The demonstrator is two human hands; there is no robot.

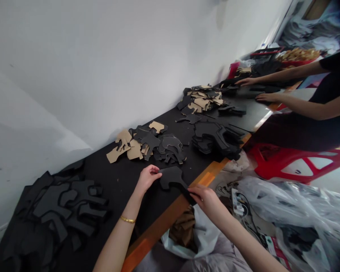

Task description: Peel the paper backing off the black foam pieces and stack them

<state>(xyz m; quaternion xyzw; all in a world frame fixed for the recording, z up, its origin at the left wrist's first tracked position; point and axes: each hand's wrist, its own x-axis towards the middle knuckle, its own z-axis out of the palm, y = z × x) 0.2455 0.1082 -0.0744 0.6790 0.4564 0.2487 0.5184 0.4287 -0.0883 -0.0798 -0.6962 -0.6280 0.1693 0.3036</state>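
Note:
One dark flat cut-out piece (172,175) is held between my two hands over the front part of the black table. My left hand (149,177) pinches its upper left corner, with a gold bracelet on that wrist. The narrow lower right end of the piece is gripped by my right hand (201,193), near the table's orange-brown edge. Just behind lies a mixed pile of black and tan cut-outs (150,141). Stacked black pieces (215,136) stand to the right, and a large heap of black pieces (65,206) spreads at the left.
Below the table edge (155,228) sits a white bag (205,234) with brown pieces. A red plastic chair (294,162) and clear plastic bags (300,204) are at the right. Another person's hands (268,97) rest over dark pieces farther along. A white wall (102,64) rises behind.

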